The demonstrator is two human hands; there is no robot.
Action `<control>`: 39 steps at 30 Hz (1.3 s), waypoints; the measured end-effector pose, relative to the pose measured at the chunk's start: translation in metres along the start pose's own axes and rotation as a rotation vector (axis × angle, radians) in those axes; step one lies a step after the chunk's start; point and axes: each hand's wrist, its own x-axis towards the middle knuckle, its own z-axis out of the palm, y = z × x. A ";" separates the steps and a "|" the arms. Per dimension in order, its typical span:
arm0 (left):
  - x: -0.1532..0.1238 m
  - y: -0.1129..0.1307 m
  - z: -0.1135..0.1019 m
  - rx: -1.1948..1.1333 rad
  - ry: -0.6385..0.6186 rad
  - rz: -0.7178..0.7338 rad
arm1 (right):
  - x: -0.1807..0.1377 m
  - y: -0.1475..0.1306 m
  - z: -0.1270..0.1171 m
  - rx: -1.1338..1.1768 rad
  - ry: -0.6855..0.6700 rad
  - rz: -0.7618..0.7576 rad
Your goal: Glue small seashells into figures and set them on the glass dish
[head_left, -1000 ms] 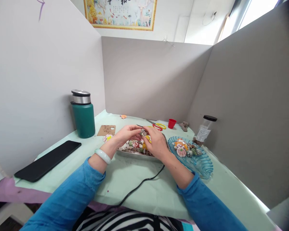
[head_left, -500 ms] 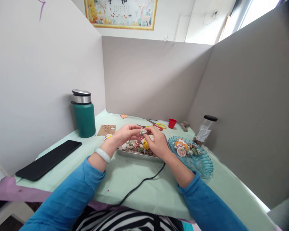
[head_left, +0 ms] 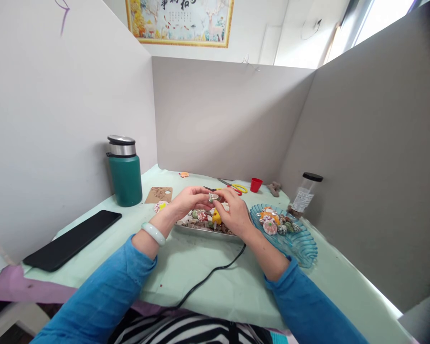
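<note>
Shell-like piece (head_left: 212,197): one; I am seeing it over the tray (head_left: 208,232); a slipping pinch, I am judging, could be losing it among the mixed pieces (head_left: 201,216).
Left hand (head_left: 185,202), right hand (head_left: 235,213): together, pinching it between them.
Tray: one; its pieces are defying my counting.
Blue plate (head_left: 301,251): one, lying right of the tray.
Red cup (head_left: 256,185): one, standing behind the tray.

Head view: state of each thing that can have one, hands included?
Left hand: pinching small piece
Right hand: on the same piece
Metal tray: loaded
Blue plate: bearing shells
Red cup: upright
Green flask: upright, lid on
Clear jar: black cap on
Scissors: open or shut unclear
</note>
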 end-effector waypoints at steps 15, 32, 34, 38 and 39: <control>-0.001 0.001 0.005 -0.005 0.005 0.107 | 0.004 0.006 0.005 0.307 0.049 0.249; 0.001 -0.004 0.010 0.627 0.207 0.539 | 0.009 0.004 0.007 0.797 -0.010 0.556; 0.001 -0.005 0.009 0.654 0.212 0.553 | 0.009 0.004 0.007 0.825 -0.024 0.561; 0.000 -0.004 0.009 0.657 0.191 0.556 | 0.008 0.003 0.006 0.868 -0.049 0.567; 0.000 -0.004 0.010 0.647 0.186 0.556 | 0.008 0.003 0.006 0.873 -0.053 0.571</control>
